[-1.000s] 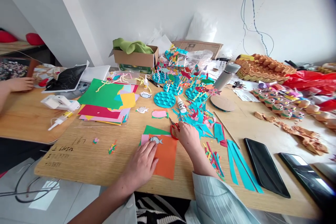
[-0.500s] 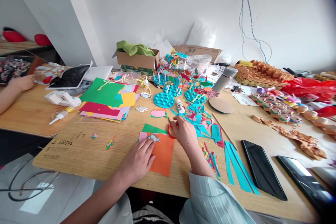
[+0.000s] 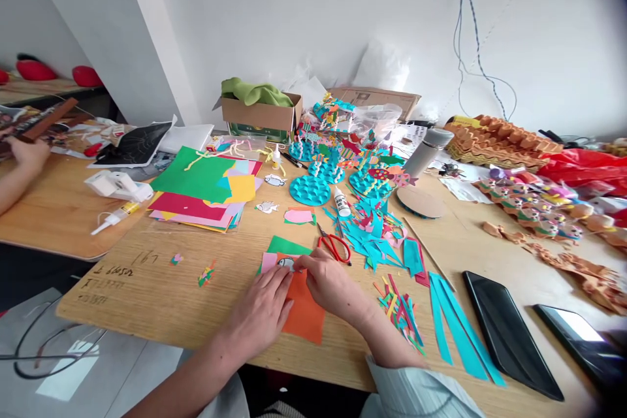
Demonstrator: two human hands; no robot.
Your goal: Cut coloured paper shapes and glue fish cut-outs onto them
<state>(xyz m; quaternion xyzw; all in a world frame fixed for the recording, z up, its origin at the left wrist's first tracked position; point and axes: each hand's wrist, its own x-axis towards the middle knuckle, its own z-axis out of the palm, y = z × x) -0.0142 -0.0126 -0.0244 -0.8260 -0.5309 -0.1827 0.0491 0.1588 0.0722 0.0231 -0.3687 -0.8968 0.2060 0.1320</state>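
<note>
Two hands work at the bench: left hand spreads its fingers on the orange paper; right hand lies together against the paper fish (light, flimsy, best taken by its edge; any pinch is hidden).

Bright, soft light — edges bowed and blurred.

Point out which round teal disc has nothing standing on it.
It's the front disc, nearest the left hand; the discs behind it carry colourful paper decorations.
</note>
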